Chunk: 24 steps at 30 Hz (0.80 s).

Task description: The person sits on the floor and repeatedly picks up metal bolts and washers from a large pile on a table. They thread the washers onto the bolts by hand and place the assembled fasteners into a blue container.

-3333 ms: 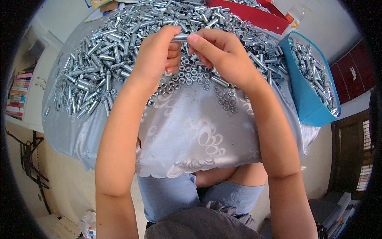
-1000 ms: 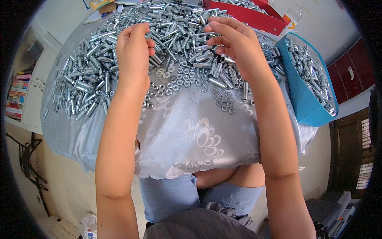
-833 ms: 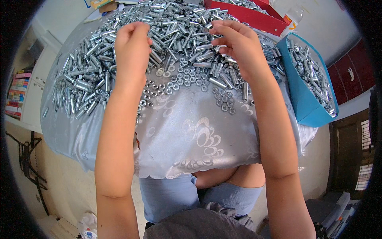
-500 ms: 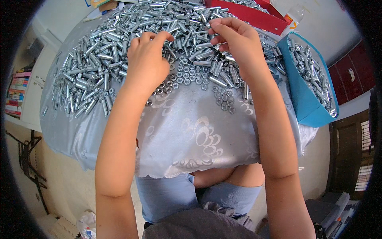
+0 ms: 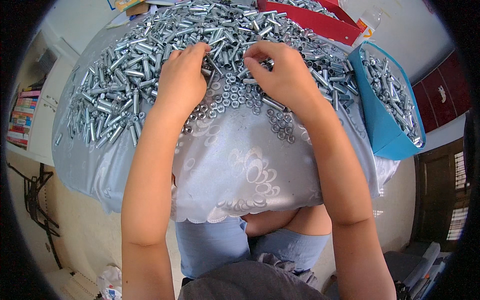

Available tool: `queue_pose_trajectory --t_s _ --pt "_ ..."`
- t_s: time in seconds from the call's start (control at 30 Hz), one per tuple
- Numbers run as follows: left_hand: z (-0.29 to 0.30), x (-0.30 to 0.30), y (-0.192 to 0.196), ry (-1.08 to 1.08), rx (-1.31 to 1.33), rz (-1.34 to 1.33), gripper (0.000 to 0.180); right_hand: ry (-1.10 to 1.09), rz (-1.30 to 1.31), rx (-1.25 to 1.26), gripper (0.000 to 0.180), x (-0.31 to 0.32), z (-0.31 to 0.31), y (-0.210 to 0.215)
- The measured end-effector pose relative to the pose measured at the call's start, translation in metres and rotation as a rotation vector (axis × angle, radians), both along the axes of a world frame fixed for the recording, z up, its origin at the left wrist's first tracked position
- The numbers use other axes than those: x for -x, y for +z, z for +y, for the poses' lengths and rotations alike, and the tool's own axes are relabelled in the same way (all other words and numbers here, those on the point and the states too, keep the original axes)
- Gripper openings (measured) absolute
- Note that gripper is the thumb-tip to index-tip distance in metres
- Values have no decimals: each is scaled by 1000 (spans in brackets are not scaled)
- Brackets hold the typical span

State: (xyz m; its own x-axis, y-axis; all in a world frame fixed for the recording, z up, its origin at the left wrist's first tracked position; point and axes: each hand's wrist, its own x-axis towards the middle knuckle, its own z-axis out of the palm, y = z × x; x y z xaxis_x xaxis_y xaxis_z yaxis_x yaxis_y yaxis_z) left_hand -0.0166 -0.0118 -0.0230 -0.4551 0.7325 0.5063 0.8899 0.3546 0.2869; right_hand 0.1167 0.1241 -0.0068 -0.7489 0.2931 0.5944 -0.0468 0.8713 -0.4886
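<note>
Silvery metal tubes (image 5: 142, 47) lay heaped on a cloth-covered tbl (image 5: 215, 165); L hand (image 5: 183, 77) & R hand (image 5: 285, 75) were at the pile's near side, both grips unclear; hex nuts (image 5: 234, 96) sat betw. them.

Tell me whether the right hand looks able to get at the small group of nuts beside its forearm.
Probably yes: the nuts lie uncovered on the tablecloth, so drawing the right hand back toward them looks unobstructed.
</note>
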Motion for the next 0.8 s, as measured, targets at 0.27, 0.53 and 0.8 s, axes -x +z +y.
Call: queue_pose_trajectory --t_s 0.27,0.53,0.8 --pt "-1 0 -1 5 0 89 42 19 -73 -253 15 -4 -8 -8" --pt "1 -3 -3 -20 49 119 35 4 -140 -287 20 -8 -7 -8" --pt "-3 -5 -2 -4 123 181 25 -4 -160 -260 22 -8 -6 -11"
